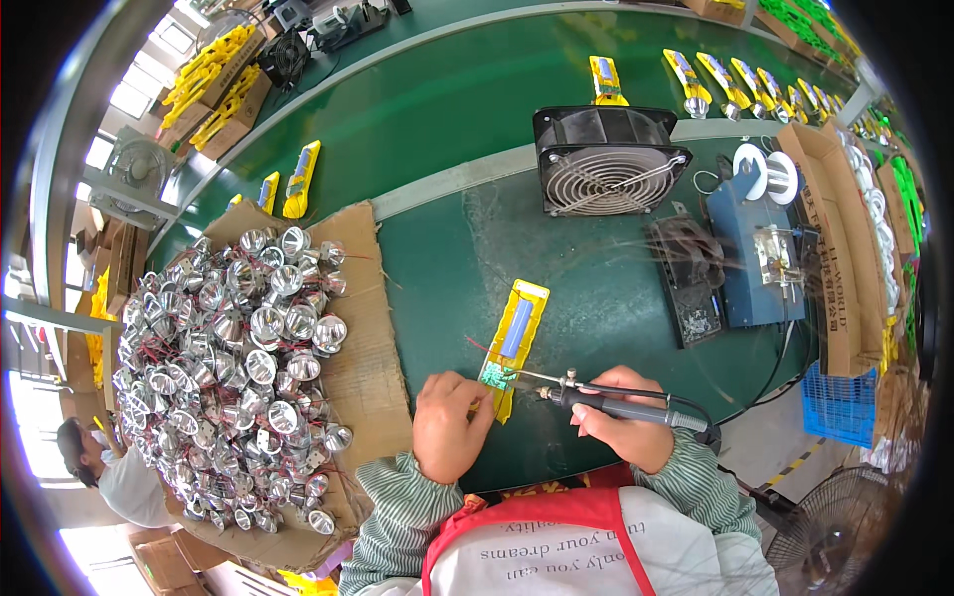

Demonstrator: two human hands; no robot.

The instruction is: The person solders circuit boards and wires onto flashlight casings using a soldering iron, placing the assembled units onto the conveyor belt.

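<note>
Reflector heap (261,368): silver cups on cardboard (390,397), filling the left side
Fan (614,179): black, beyond the casing (533,331)
Blue machine (747,263): right of the fan, spool (752,171) on top
Lettering: dark print on open carton (840,288) and apron (556,561)
Room: green tabletop (427,268) stretches from casing to fan; near edge curves by the apron
Casing: yellow, between both hands
Left hand (449,422): curled at circuit board (497,374); cannot tell if pinching
Right hand (641,437): wrapped around soldering iron (618,407)

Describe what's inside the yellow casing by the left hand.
The yellow casing holds a blue cylindrical cell and, nearer the person, a green circuit board. The left hand hides part of the casing's left edge; anything beneath cell and board is covered.
</note>
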